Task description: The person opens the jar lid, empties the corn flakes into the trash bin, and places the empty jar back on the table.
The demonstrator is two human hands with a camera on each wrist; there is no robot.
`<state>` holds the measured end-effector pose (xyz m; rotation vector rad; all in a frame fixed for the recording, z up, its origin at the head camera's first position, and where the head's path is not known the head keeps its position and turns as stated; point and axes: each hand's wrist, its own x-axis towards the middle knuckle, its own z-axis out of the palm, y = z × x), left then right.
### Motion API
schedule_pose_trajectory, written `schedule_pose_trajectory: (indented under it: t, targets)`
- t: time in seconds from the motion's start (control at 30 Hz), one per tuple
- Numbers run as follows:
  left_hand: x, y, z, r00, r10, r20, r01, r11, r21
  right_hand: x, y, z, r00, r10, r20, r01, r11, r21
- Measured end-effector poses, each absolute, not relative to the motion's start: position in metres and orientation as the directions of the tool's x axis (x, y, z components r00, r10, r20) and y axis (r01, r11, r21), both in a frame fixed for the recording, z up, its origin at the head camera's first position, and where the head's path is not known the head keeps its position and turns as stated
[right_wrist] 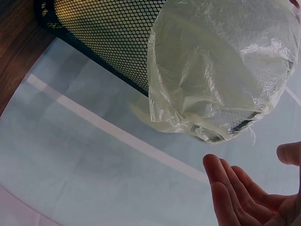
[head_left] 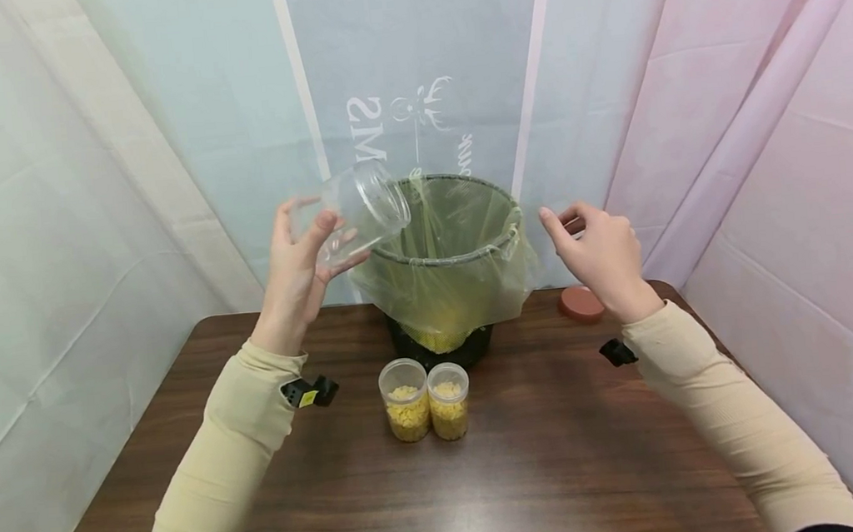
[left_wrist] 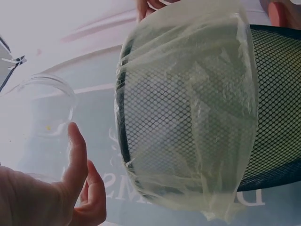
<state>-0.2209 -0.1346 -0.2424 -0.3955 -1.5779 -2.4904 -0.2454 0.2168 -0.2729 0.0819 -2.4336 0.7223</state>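
Note:
My left hand grips a clear plastic jar, thumb on the near side and fingers on the far side. Tilted, the jar has its mouth towards the rim of a dark mesh bin. A few tiny yellow specks show in that jar in the left wrist view. A translucent yellowish liner bag is folded over the bin's rim, with yellow stuff visible low in the bin. Right of the bin my right hand hovers, holding nothing, fingers loosely bent and apart from the liner.
Two clear jars with yellow bits stand side by side on the brown table, in front of the bin. A reddish-brown lid lies at the back right. Pale cloth hangs behind and at both sides.

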Motion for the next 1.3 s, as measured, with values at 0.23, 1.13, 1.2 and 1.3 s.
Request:
schedule_pose_trajectory:
  t: [0.23,1.13,1.2,1.3]
  targets:
    - [-0.217,-0.141,-0.251,-0.946,-0.015,0.325,0.284,-0.521,0.804,-0.245,0.218,-0.276,-0.817,0.099,0.568,-0.218,0.859,-0.463]
    - [-0.219,-0.155,-0.296,-0.941,0.000,0.339,0.239,-0.710,0.663,-0.228,0.220,-0.292,-0.866,0.056,0.498,-0.193,0.879,-0.436]
    - [-0.219,-0.157,-0.298,-0.936,-0.002,0.353,0.254,-0.697,0.671,-0.228,0.220,-0.294,-0.863,0.053,0.502,-0.198,0.879,-0.434]
    - [-0.219,-0.159,-0.301,-0.930,-0.006,0.369,0.270,-0.690,0.671,-0.228,0.220,-0.298,-0.864,0.048,0.502,-0.203,0.878,-0.433]
